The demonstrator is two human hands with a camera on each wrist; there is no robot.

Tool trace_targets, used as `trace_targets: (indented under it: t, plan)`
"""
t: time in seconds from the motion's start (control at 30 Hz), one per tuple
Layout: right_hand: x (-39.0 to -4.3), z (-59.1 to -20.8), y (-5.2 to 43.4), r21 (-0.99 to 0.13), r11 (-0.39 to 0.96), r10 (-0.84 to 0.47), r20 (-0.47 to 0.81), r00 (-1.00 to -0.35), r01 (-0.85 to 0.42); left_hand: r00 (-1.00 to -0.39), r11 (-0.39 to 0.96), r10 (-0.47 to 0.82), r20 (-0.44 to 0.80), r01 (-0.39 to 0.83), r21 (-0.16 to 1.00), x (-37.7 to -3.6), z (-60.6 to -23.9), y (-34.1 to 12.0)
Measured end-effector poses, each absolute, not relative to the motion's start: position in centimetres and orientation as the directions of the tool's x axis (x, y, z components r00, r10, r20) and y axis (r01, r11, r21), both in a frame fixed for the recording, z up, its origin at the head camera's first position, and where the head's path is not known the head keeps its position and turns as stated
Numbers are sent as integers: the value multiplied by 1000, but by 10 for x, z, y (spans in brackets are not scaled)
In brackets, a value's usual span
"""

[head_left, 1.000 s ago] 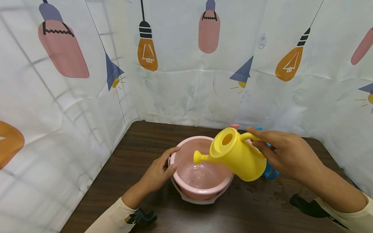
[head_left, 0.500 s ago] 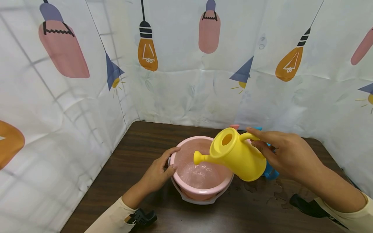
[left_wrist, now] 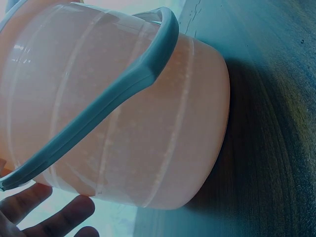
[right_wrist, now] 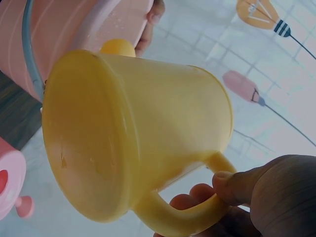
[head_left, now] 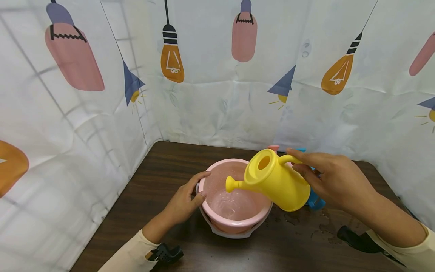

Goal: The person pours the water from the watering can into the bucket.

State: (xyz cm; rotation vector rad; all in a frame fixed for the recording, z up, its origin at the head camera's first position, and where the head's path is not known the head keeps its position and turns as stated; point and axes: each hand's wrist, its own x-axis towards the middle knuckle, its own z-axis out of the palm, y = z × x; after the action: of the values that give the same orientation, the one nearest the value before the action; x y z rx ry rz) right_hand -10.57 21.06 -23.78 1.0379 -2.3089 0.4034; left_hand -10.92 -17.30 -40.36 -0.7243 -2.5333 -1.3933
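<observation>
A pink bucket [head_left: 234, 223] with a pale handle stands upright on the table, rippling water [head_left: 232, 206] inside it. My left hand [head_left: 183, 200] grips its left rim, thumb over the edge. In the left wrist view, the handle [left_wrist: 103, 107] hangs down across the bucket's side. By its curved handle [right_wrist: 190, 217], my right hand [head_left: 336, 181] holds a yellow watering can [head_left: 285, 189], tipped left over the bucket. Its round spout head [head_left: 231, 184] is above the bucket's opening. Whether a stream leaves the spout is too faint to tell.
Behind the yellow can, mostly hidden, are a blue object [head_left: 316, 200] and a pink watering can [right_wrist: 12, 173]. Water splashes [head_left: 326, 223] wet the dark wooden table [head_left: 272, 251] on the right. A printed curtain [head_left: 214, 105] hangs along the back and left.
Ripples and glints on the water in the bucket have shifted. Both hands, the watering can and the bucket stay almost in the same place.
</observation>
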Motion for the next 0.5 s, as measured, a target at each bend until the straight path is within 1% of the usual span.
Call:
trace_targets:
  t: [0.5]
  plan:
    - [-106, -237, 209, -38, 646, -587, 614, -528, -763, -878, 457, 327, 350, 471, 754, -108, -402, -172]
